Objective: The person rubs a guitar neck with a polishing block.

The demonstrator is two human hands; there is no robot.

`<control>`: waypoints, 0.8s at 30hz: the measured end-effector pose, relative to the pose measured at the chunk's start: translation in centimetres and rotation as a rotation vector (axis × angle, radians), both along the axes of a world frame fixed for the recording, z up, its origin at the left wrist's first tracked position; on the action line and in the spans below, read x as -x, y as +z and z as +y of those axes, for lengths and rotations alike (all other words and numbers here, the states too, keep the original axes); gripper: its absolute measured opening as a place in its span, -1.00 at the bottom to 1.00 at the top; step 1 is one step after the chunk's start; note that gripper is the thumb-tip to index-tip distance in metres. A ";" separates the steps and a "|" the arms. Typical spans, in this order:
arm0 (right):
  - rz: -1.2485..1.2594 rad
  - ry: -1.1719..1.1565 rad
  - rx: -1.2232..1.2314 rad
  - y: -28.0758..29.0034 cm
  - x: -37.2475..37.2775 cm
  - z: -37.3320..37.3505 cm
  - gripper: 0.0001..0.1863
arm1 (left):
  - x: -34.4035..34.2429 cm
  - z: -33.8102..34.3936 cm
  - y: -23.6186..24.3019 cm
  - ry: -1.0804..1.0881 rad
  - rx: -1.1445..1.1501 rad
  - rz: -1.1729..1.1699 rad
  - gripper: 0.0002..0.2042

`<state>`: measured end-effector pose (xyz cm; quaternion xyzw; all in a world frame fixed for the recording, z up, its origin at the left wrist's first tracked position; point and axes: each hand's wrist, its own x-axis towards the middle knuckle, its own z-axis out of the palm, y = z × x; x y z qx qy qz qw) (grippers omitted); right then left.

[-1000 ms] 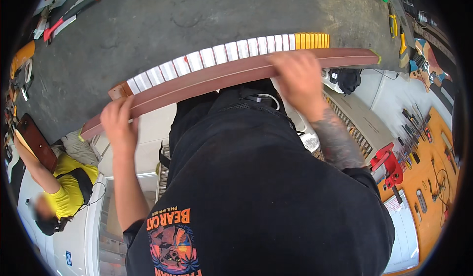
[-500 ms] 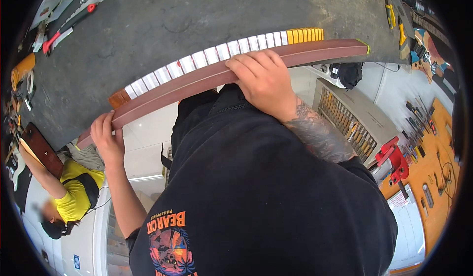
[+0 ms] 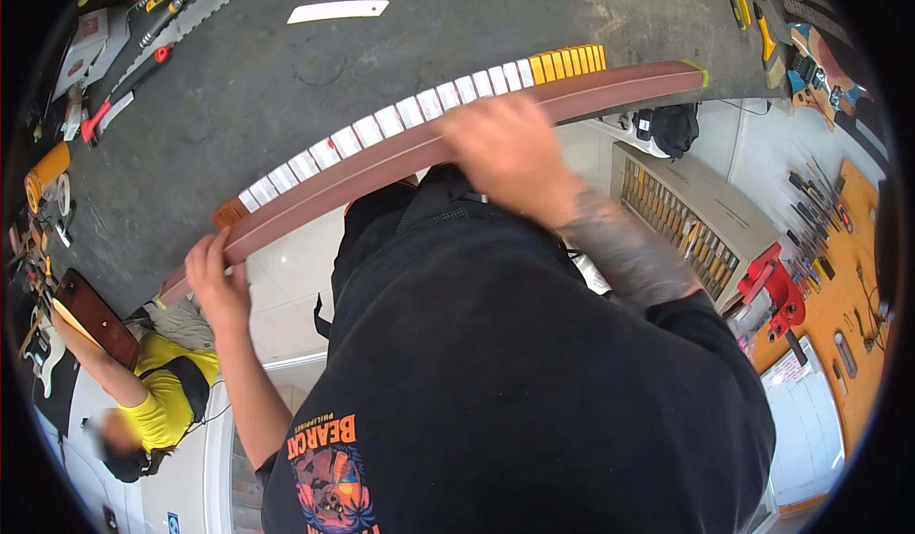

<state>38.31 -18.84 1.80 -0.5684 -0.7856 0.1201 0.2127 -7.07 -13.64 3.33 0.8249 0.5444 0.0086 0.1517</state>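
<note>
A long reddish-brown bar (image 3: 620, 86) with yellow-green ends lies along the workbench's near edge. My left hand (image 3: 217, 282) has its fingers curled over the bar near its left end. My right hand (image 3: 500, 153), slightly blurred, grips it right of the middle, fingertips over the top. Just behind the bar runs a row of several white blocks (image 3: 405, 115), followed by yellow blocks (image 3: 567, 62) at the right and a brown block (image 3: 230, 212) at the left end.
The dark bench (image 3: 219, 96) holds a white strip (image 3: 336, 12), a red-handled saw (image 3: 95, 120) and yellow-handled pliers (image 3: 736, 2). At lower left a person in yellow (image 3: 167, 405) works. A red vice (image 3: 774, 291) and tool drawer cabinet (image 3: 677, 229) stand at right.
My right hand has moved left along the bar since a second ago. My left hand still holds near the left end. The whole view has shifted slightly.
</note>
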 end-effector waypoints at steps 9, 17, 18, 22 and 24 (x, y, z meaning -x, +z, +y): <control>-0.167 -0.068 0.140 2.2 -15.5 -1.1 -0.47 | -17.0 -0.4 -0.2 -0.164 -0.013 -0.154 -0.41; 0.014 -0.020 0.099 0.7 4.5 1.2 -0.49 | 3.9 0.8 0.0 0.003 -0.061 0.057 -0.43; 0.020 -0.008 0.105 1.0 4.3 1.1 -0.49 | 3.9 0.8 0.1 -0.011 -0.072 0.070 -0.42; -0.168 -0.002 0.158 1.4 -6.4 0.5 -0.47 | -6.7 -0.2 -0.6 -0.104 -0.068 0.015 -0.51; -0.197 -0.034 0.190 2.2 -13.6 -0.1 -0.43 | -14.2 -0.2 -0.4 -0.167 -0.120 -0.071 -0.61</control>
